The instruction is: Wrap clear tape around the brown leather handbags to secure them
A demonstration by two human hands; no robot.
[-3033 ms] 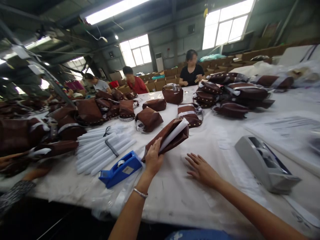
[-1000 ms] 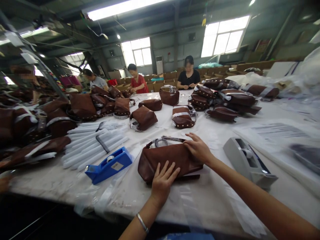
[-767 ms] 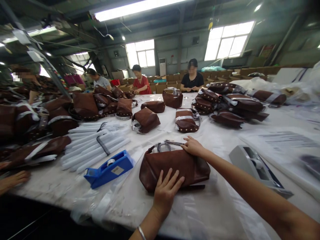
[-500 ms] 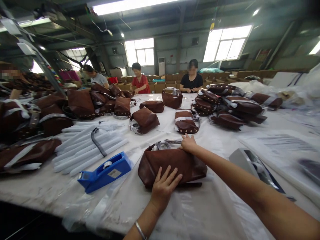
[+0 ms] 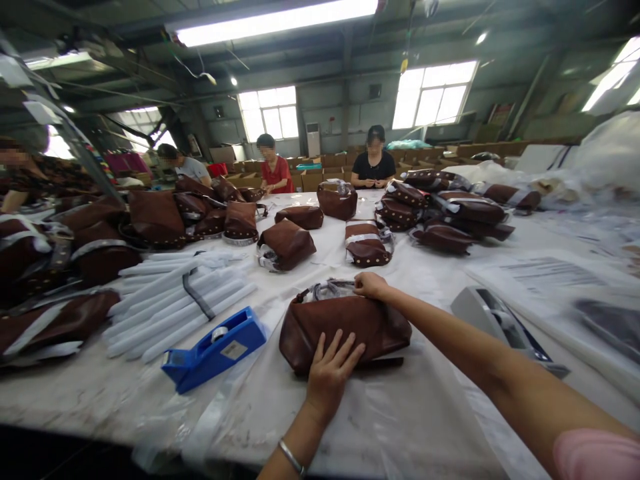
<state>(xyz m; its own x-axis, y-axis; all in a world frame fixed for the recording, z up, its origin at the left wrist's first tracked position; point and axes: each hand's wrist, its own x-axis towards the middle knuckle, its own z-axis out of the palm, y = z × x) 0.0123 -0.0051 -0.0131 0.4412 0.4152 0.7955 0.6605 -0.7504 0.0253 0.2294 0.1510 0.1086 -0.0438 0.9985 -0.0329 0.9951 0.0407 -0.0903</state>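
A brown leather handbag [image 5: 350, 327] lies on the white-covered table right in front of me. My left hand [image 5: 333, 367] rests flat on its near face with the fingers spread. At the bag's far top edge, my right hand [image 5: 371, 285] has its fingers curled around the end of the wrapped handle [image 5: 327, 288]; the fingertips are hidden. A dark strip sticks out from under the bag's right side. Left of the bag stands a blue tape dispenser [image 5: 215, 350], and a grey tape dispenser [image 5: 505, 327] is to the right, past my right forearm.
White paper rolls [image 5: 170, 307] lie at the left with a dark strap across them. Brown bags [image 5: 155, 220] are heaped behind them, and another stack [image 5: 450, 207] sits at the back right. Several people work around the table. Plastic sheets [image 5: 555, 280] cover the right side.
My right hand's fingers, spread before, have closed at the handle. My left hand stays flat on the handbag. The camera view has shifted slightly.
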